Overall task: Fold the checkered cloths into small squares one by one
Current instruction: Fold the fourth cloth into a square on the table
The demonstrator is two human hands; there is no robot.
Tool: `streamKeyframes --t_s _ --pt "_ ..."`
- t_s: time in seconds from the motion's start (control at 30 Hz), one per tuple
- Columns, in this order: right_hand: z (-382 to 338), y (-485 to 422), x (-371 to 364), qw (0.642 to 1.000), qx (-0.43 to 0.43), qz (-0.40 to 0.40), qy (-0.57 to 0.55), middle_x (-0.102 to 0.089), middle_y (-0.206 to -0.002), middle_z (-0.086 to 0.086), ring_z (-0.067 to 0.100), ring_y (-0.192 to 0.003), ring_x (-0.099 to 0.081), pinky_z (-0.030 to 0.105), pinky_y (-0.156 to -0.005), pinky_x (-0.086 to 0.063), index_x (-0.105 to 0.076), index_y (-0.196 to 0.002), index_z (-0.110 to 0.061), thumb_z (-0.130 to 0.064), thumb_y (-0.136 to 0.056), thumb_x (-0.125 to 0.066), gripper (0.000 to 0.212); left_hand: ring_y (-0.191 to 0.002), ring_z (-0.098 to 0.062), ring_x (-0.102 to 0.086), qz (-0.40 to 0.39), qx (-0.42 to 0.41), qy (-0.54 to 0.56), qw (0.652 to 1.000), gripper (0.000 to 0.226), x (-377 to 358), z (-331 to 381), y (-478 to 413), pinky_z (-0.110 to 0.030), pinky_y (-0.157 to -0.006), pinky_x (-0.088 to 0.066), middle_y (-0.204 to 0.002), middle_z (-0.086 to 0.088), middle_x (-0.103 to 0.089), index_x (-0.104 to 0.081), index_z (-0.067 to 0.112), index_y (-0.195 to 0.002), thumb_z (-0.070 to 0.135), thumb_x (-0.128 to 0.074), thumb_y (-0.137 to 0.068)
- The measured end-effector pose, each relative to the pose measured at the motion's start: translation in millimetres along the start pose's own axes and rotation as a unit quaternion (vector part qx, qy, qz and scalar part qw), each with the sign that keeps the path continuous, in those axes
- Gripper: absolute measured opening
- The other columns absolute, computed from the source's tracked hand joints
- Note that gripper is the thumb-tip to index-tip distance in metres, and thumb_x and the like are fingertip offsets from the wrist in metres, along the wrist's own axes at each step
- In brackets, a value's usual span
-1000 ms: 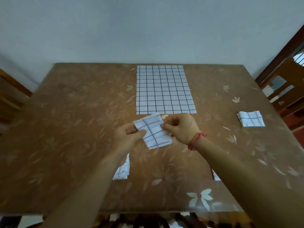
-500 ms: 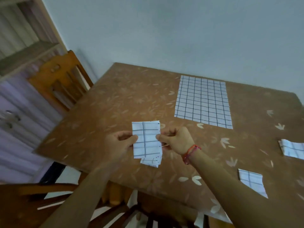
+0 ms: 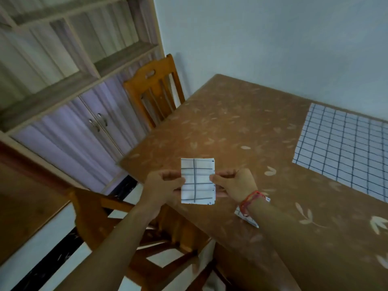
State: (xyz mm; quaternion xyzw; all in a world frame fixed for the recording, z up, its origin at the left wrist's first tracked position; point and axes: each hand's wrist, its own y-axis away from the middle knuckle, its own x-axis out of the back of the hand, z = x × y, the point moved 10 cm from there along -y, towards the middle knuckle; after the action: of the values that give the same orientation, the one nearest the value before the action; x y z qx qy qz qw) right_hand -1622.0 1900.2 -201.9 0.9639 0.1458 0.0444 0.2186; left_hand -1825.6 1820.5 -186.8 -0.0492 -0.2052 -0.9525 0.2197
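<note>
The cloths (image 3: pixel 198 181) are white with a dark grid. The worktop (image 3: pixel 241 127) is brown with pale leaves. The wrist band (image 3: pixel 249 199) is red.

Matt checkered cloth (image 3: pixel 197 180); glossy (leaf-patterned) table (image 3: pixel 241 127); varnished wooden chair (image 3: pixel 154 95).

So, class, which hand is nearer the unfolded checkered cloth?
Right. The right hand is left of the unfolded checkered cloth; the left hand farther left, beyond the folded cloth.

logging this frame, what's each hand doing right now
Left hand: pinching the small folded white checkered cloth.
Right hand: pinching the same cloth's opposite edge.
</note>
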Motion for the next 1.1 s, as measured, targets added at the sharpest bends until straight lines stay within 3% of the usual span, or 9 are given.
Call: streamKeyframes --t_s 0.13,0.27,0.43,0.6,0.77,0.97,1.1 --pt "13 -27 -23 0.999 -0.029 -0.008 -0.013 -0.074 -0.081 0.014 0.024 -0.070 -0.072 0.033 -0.057 -0.060 -0.070 -0.081 -0.003 -0.003 -0.081 -0.074 0.004 -0.088 -0.024 -0.072 -0.002 0.017 -0.022 1.000 0.014 16 -8 -34 -0.041 -0.078 -0.061 -0.097 -0.009 -0.074 -0.071 0.008 -0.093 0.003 -0.077 -0.081" --pt "26 -64 -43 0.998 -0.066 -0.013 0.012 -0.072 -0.070 0.013 0.019 -0.058 -0.069 0.028 -0.052 -0.058 -0.068 -0.090 0.000 -0.007 -0.080 -0.076 0.015 -0.084 -0.023 -0.072 -0.002 -0.004 -0.087 0.996 0.014 31 -9 -87 -0.042 -0.080 -0.060 -0.090 -0.007 -0.075 -0.073 0.011 -0.087 0.004 -0.079 -0.077" --pt "43 -116 -73 0.995 -0.098 -0.013 0.004 -0.071 -0.064 0.011 0.017 -0.055 -0.070 0.027 -0.052 -0.057 -0.068 -0.088 0.000 -0.007 -0.081 -0.076 0.012 -0.081 -0.021 -0.072 -0.007 -0.023 -0.134 0.991 0.017 43 -14 -153 -0.042 -0.076 -0.061 -0.085 -0.004 -0.074 -0.072 0.019 -0.079 0.004 -0.079 -0.078" --pt "58 -165 -99 0.993 -0.122 -0.005 -0.004 -0.070 -0.060 0.008 0.015 -0.051 -0.068 0.030 -0.053 -0.060 -0.067 -0.078 -0.004 -0.005 -0.082 -0.074 0.008 -0.079 -0.024 -0.072 -0.022 -0.028 -0.169 0.985 0.011 49 -24 -215 -0.038 -0.071 -0.062 -0.084 -0.008 -0.074 -0.075 0.009 -0.086 0.004 -0.079 -0.077" --pt "76 -202 -116 0.988 -0.142 0.029 -0.053 -0.069 -0.071 0.015 0.014 -0.046 -0.066 0.028 -0.047 -0.057 -0.064 -0.092 0.003 -0.002 -0.081 -0.074 0.016 -0.071 -0.021 -0.072 -0.016 -0.051 -0.222 0.974 0.014 53 -36 -267 -0.040 -0.071 -0.061 -0.076 -0.002 -0.074 -0.074 0.019 -0.074 0.008 -0.082 -0.073" --pt "99 -233 -136 0.985 -0.149 0.062 -0.058 -0.068 -0.072 0.015 0.017 -0.055 -0.065 0.028 -0.046 -0.056 -0.062 -0.080 -0.003 -0.004 -0.084 -0.072 0.010 -0.079 -0.016 -0.071 -0.017 -0.071 -0.277 0.958 0.015 54 -57 -302 -0.043 -0.081 -0.059 -0.082 0.002 -0.074 -0.075 0.025 -0.078 0.013 -0.083 -0.072" --pt "104 -244 -147 0.986 -0.146 0.064 -0.055 -0.070 -0.077 0.018 0.029 -0.069 -0.071 0.036 -0.058 -0.060 -0.061 -0.079 -0.004 0.000 -0.081 -0.073 0.012 -0.078 -0.015 -0.071 -0.012 -0.063 -0.287 0.956 0.017 63 -67 -315 -0.041 -0.080 -0.060 -0.082 0.003 -0.075 -0.073 0.028 -0.074 0.014 -0.083 -0.073"
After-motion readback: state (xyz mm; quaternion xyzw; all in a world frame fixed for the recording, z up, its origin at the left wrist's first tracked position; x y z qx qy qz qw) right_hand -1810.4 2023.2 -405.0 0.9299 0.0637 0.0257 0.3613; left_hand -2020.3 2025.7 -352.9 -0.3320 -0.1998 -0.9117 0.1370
